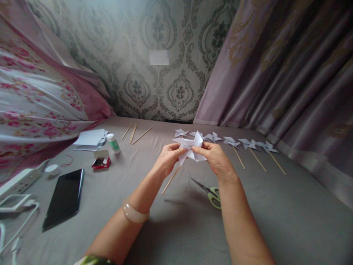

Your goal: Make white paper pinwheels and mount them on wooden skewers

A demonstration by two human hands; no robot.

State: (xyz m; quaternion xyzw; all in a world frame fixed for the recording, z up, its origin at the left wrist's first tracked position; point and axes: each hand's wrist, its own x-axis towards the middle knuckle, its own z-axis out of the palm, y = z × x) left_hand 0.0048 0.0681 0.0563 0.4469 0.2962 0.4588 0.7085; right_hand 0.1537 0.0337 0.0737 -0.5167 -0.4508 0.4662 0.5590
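Between my two hands is a white paper pinwheel (196, 155), held up above the grey cloth with its wooden stick (171, 180) slanting down to the left. My left hand (169, 158) pinches its left side, thumb on the front near the centre. From the right, my right hand (213, 156) grips it with the thumb by the small pin at the middle. The fingers behind the paper are partly hidden. Below the hands lie scissors (213, 195) with green handles, partly covered by my right forearm.
Several finished pinwheels (248, 143) lie in a row at the back right. Loose sticks (133, 133), a stack of paper (89, 139), a glue bottle (113, 143), a small red box (101, 162), a white cap (52, 170), a phone (64, 198) and a power strip (20, 182) are on the left.
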